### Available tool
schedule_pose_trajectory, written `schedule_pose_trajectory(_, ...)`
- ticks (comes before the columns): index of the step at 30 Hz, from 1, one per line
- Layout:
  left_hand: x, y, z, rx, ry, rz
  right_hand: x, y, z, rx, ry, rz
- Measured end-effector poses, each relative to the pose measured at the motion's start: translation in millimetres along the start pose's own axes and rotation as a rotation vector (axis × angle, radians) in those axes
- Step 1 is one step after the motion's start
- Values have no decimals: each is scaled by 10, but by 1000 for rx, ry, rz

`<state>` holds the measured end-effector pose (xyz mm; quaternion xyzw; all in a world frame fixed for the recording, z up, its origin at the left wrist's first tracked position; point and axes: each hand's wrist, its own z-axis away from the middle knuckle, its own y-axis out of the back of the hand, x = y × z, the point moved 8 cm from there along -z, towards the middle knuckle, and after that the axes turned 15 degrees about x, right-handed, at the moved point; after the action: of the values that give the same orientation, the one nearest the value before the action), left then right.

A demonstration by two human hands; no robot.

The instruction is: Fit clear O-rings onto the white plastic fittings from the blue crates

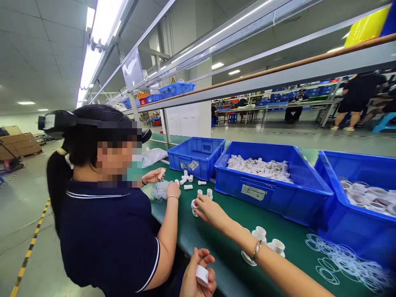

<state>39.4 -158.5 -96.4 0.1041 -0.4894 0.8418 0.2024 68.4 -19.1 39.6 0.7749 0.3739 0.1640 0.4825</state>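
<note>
In the bottom middle, my left hand (198,274) curls its fingers around a short white plastic ring-like part (202,275). My right hand (212,211), with a bracelet at the wrist, reaches across the green bench. Its thumb and fingertips are at a white flanged plastic fitting (194,204), partly hiding it. Two white tube ends (209,193) stand just behind those fingers. Under my right forearm several white flanged fittings (260,233) stand upright. Thin clear rings (349,260) lie in a loose heap at the right.
A co-worker (108,222) sits at the left, handling a small white part (161,173) beside a ring pile (161,190). Blue bins (196,159) line the bench's back; the middle bin (256,192) holds white fittings, the right bin (355,218) wider white rings. A shelf runs overhead.
</note>
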Motion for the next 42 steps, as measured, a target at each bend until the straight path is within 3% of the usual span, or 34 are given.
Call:
schedule_pose_trajectory(4, -131, 133, -65, -40, 59, 7, 81, -270, -92, -63, -79, 93)
schedule_pose_trajectory(9, -176, 164, -43, -43, 72, 17, 68, -260, -2, -125, -71, 125)
schedule_pose_trajectory(13, -120, 109, -21, -23, 53, 27, 79, -81, 146, -160, -11, 111)
schedule_pose_trajectory(16, -27, 51, 14, 63, 33, 21, 123, 112, 372, -179, 45, 94)
schedule_pose_trajectory(21, 134, -225, 148, 141, -48, -44, 150, 573, 761, -125, 60, 88)
schedule_pose_trajectory(24, 137, -460, 201, 104, -81, -61, -56, 790, 912, -37, 89, 47)
schedule_pose_trajectory(26, 107, -591, 215, 69, -82, -49, -289, 820, 1019, 22, 161, 18)
schedule_pose_trajectory(29, 44, -682, 217, 73, -45, -64, -629, 724, 1193, 143, 321, 80)
schedule_pose_trajectory(32, 10, -671, 211, 123, -4, -100, -767, 575, 1276, 230, 393, 192)
schedule_pose_trajectory(37, 77, -718, 199, 7, -43, -24, -458, 406, 973, 22, 210, 50)
schedule_pose_trajectory(42, 180, -514, 122, 101, -121, -65, 230, 373, 270, 47, -17, 43)
